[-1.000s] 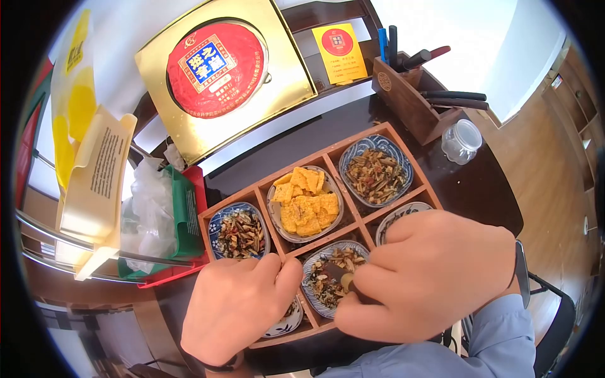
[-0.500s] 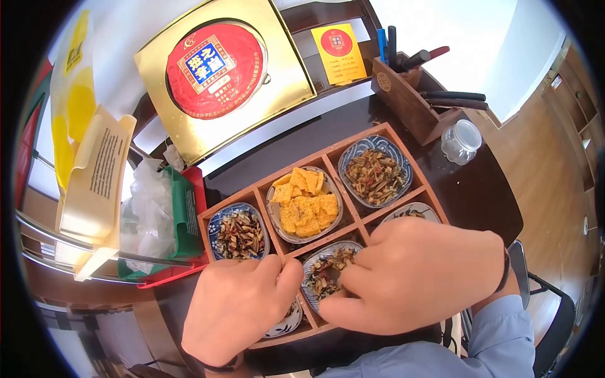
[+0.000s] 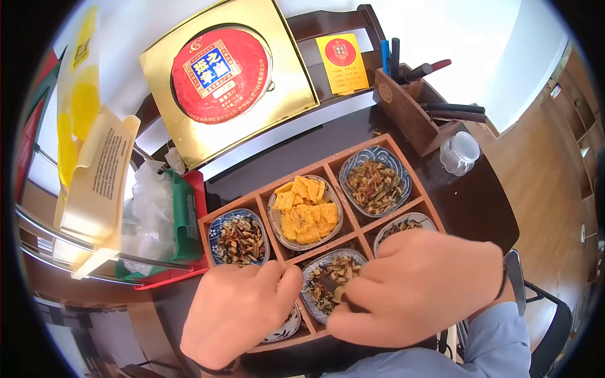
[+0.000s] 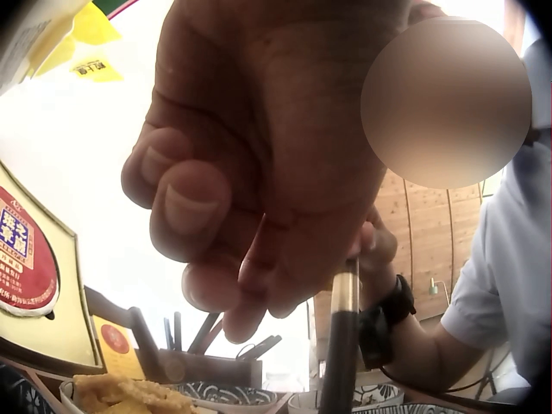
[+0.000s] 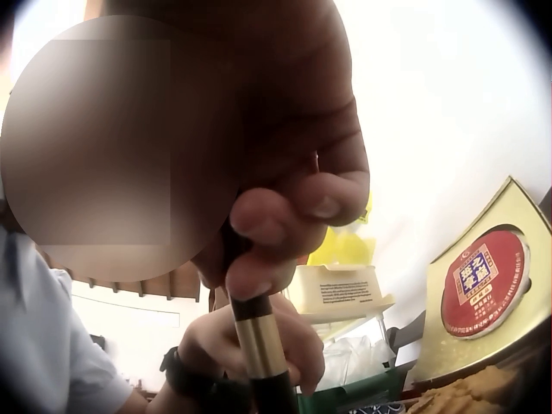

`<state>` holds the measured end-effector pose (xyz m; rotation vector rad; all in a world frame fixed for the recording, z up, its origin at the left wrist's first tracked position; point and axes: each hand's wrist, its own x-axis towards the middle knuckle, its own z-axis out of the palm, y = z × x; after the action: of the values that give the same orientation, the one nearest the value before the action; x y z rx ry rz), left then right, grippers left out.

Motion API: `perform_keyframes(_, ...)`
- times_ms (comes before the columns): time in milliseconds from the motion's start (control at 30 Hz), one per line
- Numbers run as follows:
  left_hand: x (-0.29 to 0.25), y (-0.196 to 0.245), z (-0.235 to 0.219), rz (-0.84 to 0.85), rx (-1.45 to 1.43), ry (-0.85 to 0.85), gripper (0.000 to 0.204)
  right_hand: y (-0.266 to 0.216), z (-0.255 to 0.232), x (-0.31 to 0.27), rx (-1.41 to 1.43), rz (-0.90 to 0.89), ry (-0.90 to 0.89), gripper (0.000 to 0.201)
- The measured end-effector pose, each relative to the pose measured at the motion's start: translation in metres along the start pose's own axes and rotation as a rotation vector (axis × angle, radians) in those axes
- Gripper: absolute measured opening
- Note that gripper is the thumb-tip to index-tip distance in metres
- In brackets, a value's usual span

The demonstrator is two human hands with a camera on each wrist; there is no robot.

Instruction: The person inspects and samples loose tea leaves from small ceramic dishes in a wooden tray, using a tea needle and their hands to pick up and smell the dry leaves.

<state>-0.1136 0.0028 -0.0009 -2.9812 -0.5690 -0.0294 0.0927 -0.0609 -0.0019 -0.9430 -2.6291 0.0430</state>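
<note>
The right hand grips a dark stick with a gold band; in the head view its dark tip lies in the dried mix of the front middle bowl. The left hand hovers over the tray's front left part, fingers curled, partly covering a white bowl. In the left wrist view no object shows inside the left hand. A wooden divided tray holds these bowls, one with orange crackers, and others with dried mixes.
Behind the tray stand a gold box with a red disc, a yellow card and a wooden pen holder. A clear jar is at the right. Green and red bins with plastic bags stand left.
The right hand moved left over the front middle bowl, then slightly back right, so the stick's end shows again. The left hand stays nearly in place. The head view has shifted slightly.
</note>
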Motion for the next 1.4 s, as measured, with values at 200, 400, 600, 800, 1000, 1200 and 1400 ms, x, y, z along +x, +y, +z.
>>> perform_keyframes(200,0.000,0.000,0.002,-0.013,-0.012,0.030,0.016,0.000,-0.006,-0.003,-0.024,0.009,0.006,0.014)
perform_keyframes(400,-0.001,0.000,0.004,0.001,-0.017,0.041,0.017,0.002,0.002,0.001,0.004,-0.014,-0.007,0.014)
perform_keyframes(600,-0.001,-0.002,0.002,0.004,-0.019,0.036,0.017,0.000,0.000,-0.001,-0.012,-0.013,0.023,0.014)
perform_keyframes(800,-0.002,-0.001,-0.002,0.017,-0.004,0.005,0.015,0.000,-0.011,-0.002,-0.015,-0.011,-0.046,0.015)
perform_keyframes(1000,-0.003,-0.002,0.002,0.016,0.000,0.016,0.015,0.002,0.002,0.002,0.013,-0.036,-0.021,0.014)
perform_keyframes(1200,-0.004,-0.003,0.002,0.002,-0.021,0.041,0.018,-0.004,-0.010,0.001,0.002,-0.023,0.008,0.013)
perform_keyframes(1400,-0.003,-0.003,0.003,0.011,-0.033,0.040,0.017,-0.002,-0.004,0.000,0.025,-0.039,-0.023,0.013)
